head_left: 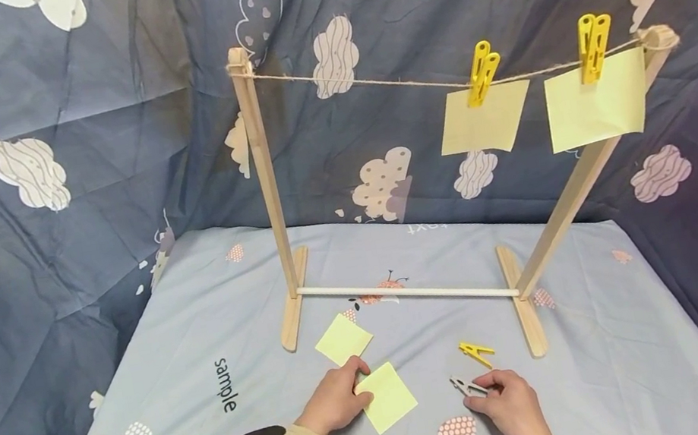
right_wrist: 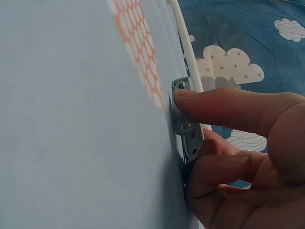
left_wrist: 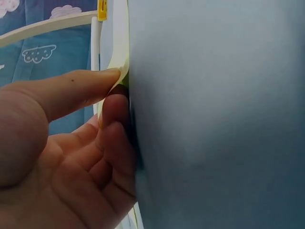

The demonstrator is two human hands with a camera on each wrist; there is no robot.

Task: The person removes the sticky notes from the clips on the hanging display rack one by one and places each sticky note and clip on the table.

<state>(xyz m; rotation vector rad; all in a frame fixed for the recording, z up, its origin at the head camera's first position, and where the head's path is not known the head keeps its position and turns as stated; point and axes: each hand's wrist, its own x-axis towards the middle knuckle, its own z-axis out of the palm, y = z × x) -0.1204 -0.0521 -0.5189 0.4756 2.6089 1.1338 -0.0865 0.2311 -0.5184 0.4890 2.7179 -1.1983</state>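
Observation:
My left hand (head_left: 333, 403) pinches the near edge of a yellow sticky note (head_left: 390, 398) on the bedsheet; in the left wrist view thumb and forefinger close on the note (left_wrist: 121, 52), which bends a little there. My right hand (head_left: 516, 405) holds a grey clothespin (head_left: 463, 385) low over the sheet. The right wrist view has the thumb on one side of this clothespin (right_wrist: 182, 107) and curled fingers at its lower end. A yellow clothespin (head_left: 478, 354) lies just beyond it. Past the left hand lies another yellow sticky note (head_left: 343, 338).
A wooden frame (head_left: 266, 177) stands behind, joined low down by a white rod (head_left: 403, 291). From its twine (head_left: 396, 82) hang two yellow notes (head_left: 479, 126) (head_left: 594, 111), each under a yellow clothespin. Cloud-patterned cloth (head_left: 100, 136) surrounds the sheet-covered surface (head_left: 156, 350).

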